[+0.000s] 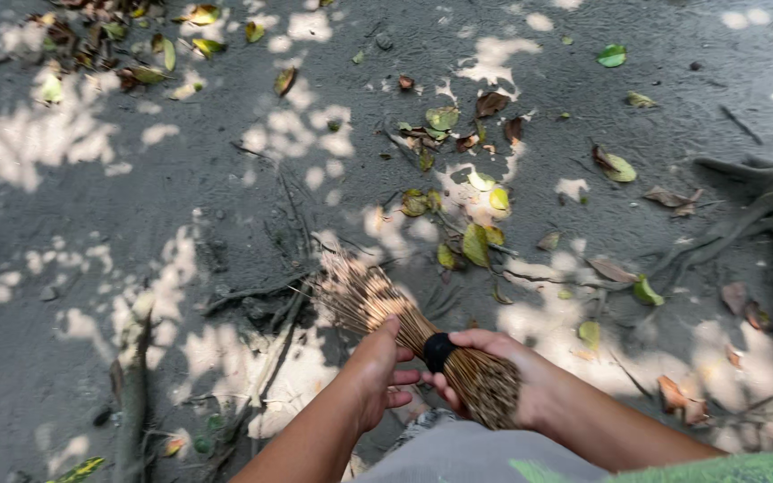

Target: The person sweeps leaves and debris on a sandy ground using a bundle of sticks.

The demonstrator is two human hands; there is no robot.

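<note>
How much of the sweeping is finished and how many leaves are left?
Done: the grey ground at the left looks mostly bare, with leaves piled in the far left corner. In hand: both hands hold the stick broom, right hand on its bound end, left hand beside the black band. Left: many scattered leaves lie ahead and to the right.

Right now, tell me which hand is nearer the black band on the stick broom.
Right. The right hand grips the bundle right beside the black band, fingers touching it; the left hand rests just left of it on the stick broom.
</note>
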